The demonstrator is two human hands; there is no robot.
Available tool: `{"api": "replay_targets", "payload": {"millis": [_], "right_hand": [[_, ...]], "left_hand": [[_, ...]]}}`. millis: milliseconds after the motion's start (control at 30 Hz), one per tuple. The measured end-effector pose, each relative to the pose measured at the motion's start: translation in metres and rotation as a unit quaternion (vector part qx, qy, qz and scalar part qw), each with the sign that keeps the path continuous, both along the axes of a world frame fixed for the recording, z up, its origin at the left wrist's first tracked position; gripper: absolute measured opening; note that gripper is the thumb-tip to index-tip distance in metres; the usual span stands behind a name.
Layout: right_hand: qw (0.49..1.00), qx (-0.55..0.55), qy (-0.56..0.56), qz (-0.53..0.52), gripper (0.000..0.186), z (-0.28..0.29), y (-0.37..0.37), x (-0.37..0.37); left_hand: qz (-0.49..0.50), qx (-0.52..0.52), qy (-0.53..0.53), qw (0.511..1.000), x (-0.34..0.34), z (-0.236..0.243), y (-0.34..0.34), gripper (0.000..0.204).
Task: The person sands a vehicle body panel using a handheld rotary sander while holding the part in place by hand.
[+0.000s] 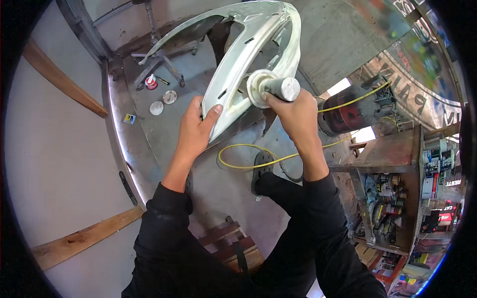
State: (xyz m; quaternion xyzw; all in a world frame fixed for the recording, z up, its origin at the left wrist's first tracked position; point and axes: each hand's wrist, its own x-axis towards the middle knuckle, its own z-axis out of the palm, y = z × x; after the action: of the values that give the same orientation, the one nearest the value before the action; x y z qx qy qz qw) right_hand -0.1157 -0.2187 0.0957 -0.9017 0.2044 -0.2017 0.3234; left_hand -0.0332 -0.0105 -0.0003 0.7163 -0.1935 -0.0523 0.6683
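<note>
A large, curved, whitish-green body panel (231, 67), with openings and small slots along it, stretches away from me at the upper middle. My left hand (198, 123) is closed around its near left end, the thumb lying on top. My right hand (294, 111) grips a short grey cylinder (287, 89) with a pale round end face. Against that cylinder sits a whitish round flange (257, 85), which overlaps the panel's near right part. Whether flange and panel are joined I cannot tell. The fingers under the cylinder are partly hidden.
A yellow hose (238, 165) loops over the floor near my shoe, beside a dark red tank (348, 113). Right of me stands a wooden cabinet (390, 151) full of supplies. A wheeled stand base (161, 64), a small red-and-white can (151, 82) and sanding discs (156, 108) lie ahead left.
</note>
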Motion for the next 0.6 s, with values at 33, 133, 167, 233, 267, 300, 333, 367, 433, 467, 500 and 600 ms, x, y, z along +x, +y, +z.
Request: {"api": "replay_targets", "payload": {"millis": [33,133,167,233,267,300,333,367,433,467,500,600], "right_hand": [[1.0,-0.011,0.001,-0.006,0.035,0.0,0.001,0.003],[1.0,-0.023,0.008,-0.008,0.036,-0.005,0.007,-0.001],[0.999,-0.034,0.008,0.01,0.036,-0.007,0.01,-0.005],[0.998,-0.046,0.026,0.018,0.038,-0.01,0.01,-0.009],[0.998,-0.048,0.026,0.018,0.038,-0.008,0.007,-0.008],[0.999,-0.04,0.018,0.011,0.038,-0.006,0.002,-0.007],[1.0,-0.029,0.008,0.006,0.038,-0.004,-0.002,-0.004],[1.0,-0.019,0.002,0.009,0.038,-0.001,-0.006,-0.001],[1.0,-0.023,0.019,0.001,0.038,0.006,-0.008,0.004],[0.999,-0.028,0.035,-0.007,0.038,0.008,-0.009,0.005],[0.999,-0.047,0.024,0.008,0.038,0.003,-0.009,0.005],[0.997,-0.054,0.045,0.026,0.038,-0.003,0.003,0.0]], "left_hand": [[0.002,0.0,0.009,1.0,0.001,0.002,0.002,0.036],[0.005,0.014,0.019,1.0,0.004,-0.004,0.007,0.037],[0.006,0.014,0.02,1.0,0.003,-0.004,0.007,0.037],[0.008,-0.014,0.041,0.999,0.002,-0.001,0.006,0.037],[0.008,-0.015,0.041,0.999,0.003,-0.001,0.004,0.037],[0.007,-0.007,0.024,1.0,0.005,-0.002,0.002,0.037],[0.008,0.004,0.007,1.0,0.005,-0.001,0.003,0.038],[0.008,0.004,0.007,1.0,0.005,0.0,0.004,0.038],[-0.016,0.004,0.033,0.999,0.004,0.003,0.006,0.036],[-0.016,0.003,0.032,0.999,0.004,0.001,0.005,0.036],[-0.009,-0.001,0.026,1.0,0.005,-0.001,0.005,0.037],[0.002,-0.006,0.029,1.0,0.005,-0.002,0.006,0.038]]}}
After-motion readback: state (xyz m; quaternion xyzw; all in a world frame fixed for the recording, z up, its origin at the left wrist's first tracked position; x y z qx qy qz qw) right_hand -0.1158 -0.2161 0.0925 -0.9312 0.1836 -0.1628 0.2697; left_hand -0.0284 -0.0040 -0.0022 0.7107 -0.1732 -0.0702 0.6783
